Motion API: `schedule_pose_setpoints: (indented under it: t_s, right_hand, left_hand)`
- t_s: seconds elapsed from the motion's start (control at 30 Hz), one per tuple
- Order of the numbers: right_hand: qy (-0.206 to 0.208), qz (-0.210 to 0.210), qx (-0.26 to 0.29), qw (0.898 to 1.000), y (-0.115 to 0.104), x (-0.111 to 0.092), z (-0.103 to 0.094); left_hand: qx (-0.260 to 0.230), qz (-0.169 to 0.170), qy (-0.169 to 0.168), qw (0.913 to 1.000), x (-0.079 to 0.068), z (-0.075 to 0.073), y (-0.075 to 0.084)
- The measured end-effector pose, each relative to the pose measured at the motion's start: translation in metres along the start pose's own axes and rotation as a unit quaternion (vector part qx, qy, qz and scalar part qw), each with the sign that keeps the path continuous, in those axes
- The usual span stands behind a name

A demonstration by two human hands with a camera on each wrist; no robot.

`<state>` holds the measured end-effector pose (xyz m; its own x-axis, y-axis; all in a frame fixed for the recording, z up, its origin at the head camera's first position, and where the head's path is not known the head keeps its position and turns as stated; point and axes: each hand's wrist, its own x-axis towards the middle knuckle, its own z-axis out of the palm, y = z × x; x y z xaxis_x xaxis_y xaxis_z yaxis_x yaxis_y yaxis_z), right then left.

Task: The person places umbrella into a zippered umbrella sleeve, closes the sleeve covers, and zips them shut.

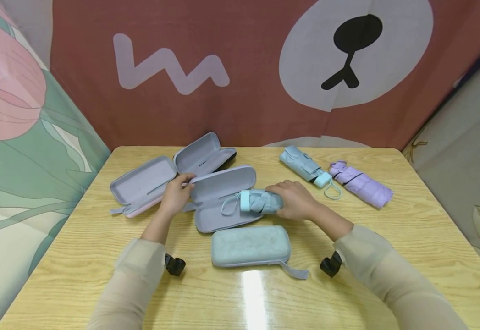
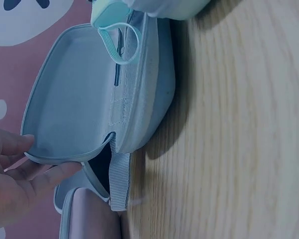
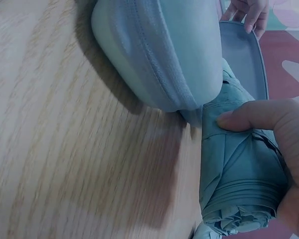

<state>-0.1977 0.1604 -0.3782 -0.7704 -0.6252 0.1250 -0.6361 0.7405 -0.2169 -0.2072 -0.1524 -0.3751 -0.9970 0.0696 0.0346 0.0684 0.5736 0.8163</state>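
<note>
My right hand [image 1: 293, 200] grips a folded blue-green umbrella [image 3: 239, 159] by its fabric end. The umbrella's light aqua handle [image 1: 245, 200] and wrist loop point left, over the bottom half of an opened grey-lined case [image 1: 223, 219]. With thumb and fingers, my left hand [image 2: 15, 169] pinches the left end of that case's raised lid [image 2: 70, 94]. A zipped pale green case [image 1: 251, 246] with a grey strap lies just in front of the opened one.
Two more opened cases stand at the back left, a pink one [image 1: 145, 181] and a dark-shelled one [image 1: 202, 153]. At the back right lie a second blue umbrella [image 1: 303, 165] and a purple umbrella [image 1: 363, 185]. A printed curtain [image 1: 240, 114] borders the table's far edge.
</note>
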Motion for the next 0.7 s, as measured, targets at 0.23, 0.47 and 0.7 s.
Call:
schedule_pose_setpoints:
  t_s: [0.23, 0.47, 0.7]
  right_hand:
    - [-0.016, -0.009, -0.005, 1.000, -0.003, 0.003, 0.000]
    - [-0.026, -0.012, -0.007, 1.000, -0.007, 0.009, 0.002]
    - [-0.035, -0.021, -0.008, 0.999, -0.011, 0.015, 0.005]
  left_hand:
    - [0.009, 0.012, 0.003, 0.9999, 0.004, 0.005, 0.001]
    - [0.005, 0.007, -0.011, 0.9999, 0.006, 0.010, 0.005]
    - [0.004, 0.006, -0.018, 0.9998, 0.008, 0.016, 0.006]
